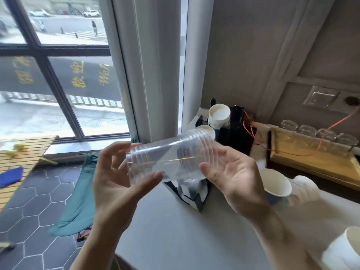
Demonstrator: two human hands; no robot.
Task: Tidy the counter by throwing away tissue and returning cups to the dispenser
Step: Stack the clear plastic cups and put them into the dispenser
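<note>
A stack of clear plastic cups [167,158] lies sideways in the air over the counter, rims toward the right. My left hand [118,178] grips its closed end with thumb and fingers. My right hand [233,176] cradles the rim end from below, palm up and fingers spread. Behind the stack stands the black cup dispenser [235,123], with white paper cups [219,116] sitting in its far slots. A white paper cup [276,184] lies tipped on the counter to the right, and another [344,248] is at the lower right edge, blurred.
The pale counter [175,230] runs from the window corner to the right. A wooden tray [311,162] with several upturned glasses [319,135] sits at the back right, an orange cord across it. Left of the counter is a drop to a tiled floor with green cloth [78,201].
</note>
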